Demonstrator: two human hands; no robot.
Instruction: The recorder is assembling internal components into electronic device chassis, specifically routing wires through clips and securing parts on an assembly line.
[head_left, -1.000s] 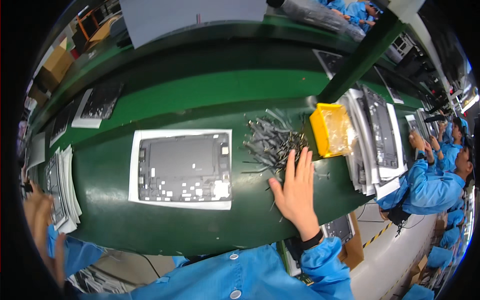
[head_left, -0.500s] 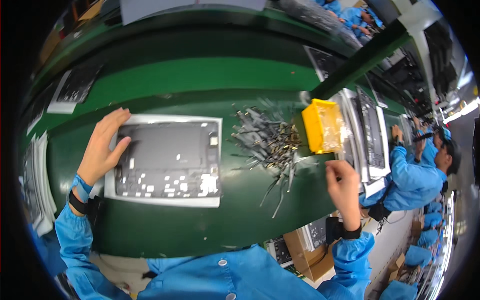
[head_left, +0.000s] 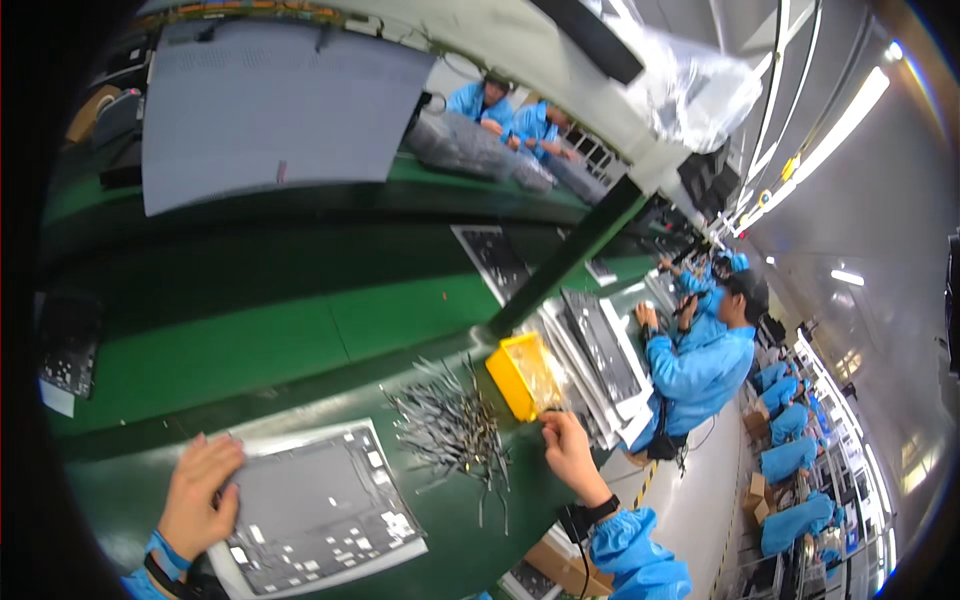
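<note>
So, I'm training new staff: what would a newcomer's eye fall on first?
Probably the yellow bin near the middle of the view. Just left of it, a loose pile of dark, cable-like strips fans out. At lower left, the person's left hand is at the edge of a white-patched dark panel.

The left hand [head_left: 203,490] lies at the upper left corner of a dark panel [head_left: 305,495] on a green workbench [head_left: 130,500], while the curled right hand [head_left: 573,457] is just beside a yellow bin [head_left: 511,382], near piled gray strips [head_left: 442,418].
</note>
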